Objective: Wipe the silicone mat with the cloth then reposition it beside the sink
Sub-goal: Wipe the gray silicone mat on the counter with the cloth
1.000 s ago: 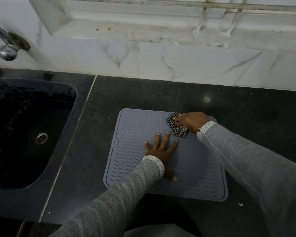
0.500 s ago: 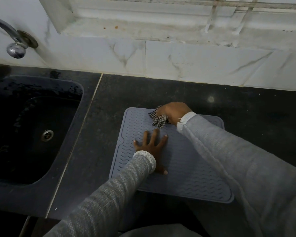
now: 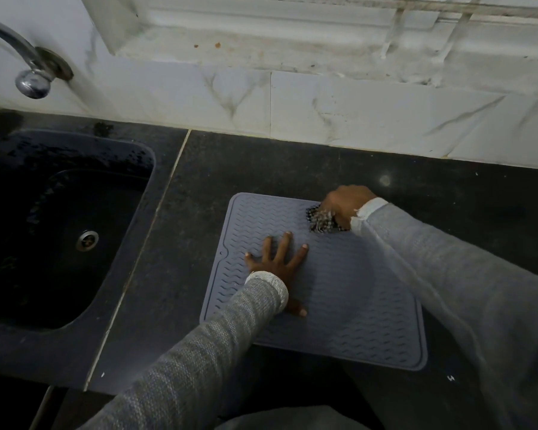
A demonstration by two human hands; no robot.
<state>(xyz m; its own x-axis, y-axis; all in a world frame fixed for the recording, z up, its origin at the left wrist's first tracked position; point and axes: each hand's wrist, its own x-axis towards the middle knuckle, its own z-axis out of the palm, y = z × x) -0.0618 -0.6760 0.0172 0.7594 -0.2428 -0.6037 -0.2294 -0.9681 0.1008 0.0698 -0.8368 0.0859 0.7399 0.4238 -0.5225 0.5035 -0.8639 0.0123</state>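
Cloth (image 3: pixel 322 220) mostly hidden under right hand (image 3: pixel 345 204); mat's (image 3: pixel 354 305) right edge covered by sleeve; tap (image 3: pixel 25 66) cut off upper left.

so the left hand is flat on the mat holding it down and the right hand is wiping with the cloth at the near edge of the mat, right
Not quite. The head view shows the right hand gripping the cloth at the mat's far edge, toward the wall, not the near one. The left hand does lie flat on the mat.

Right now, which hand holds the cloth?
The right hand grips the checked black-and-white cloth; the left hand presses flat on the grey ribbed silicone mat.
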